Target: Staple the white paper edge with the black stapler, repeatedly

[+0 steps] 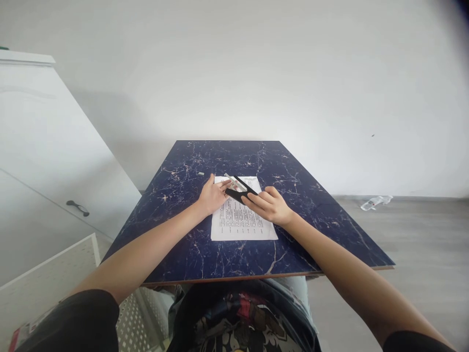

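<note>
Over the middle of the table, my right hand grips a black stapler, its fingers wrapped around the hinge end. The stapler is spread apart, and its silver metal magazine shows between the black arms. My left hand has its thumb raised and its fingers stretched toward the stapler's front end; the fingertips seem to touch it. Beneath both hands lie printed paper sheets, loosely stacked. A small pale piece, perhaps a strip of staples, rests on the table beyond my left hand.
The dark blue marbled table reaches back to a white wall. A white cabinet with a dark handle stands at left, above a perforated white stand or basket. On the floor at right lies a clear plastic object.
</note>
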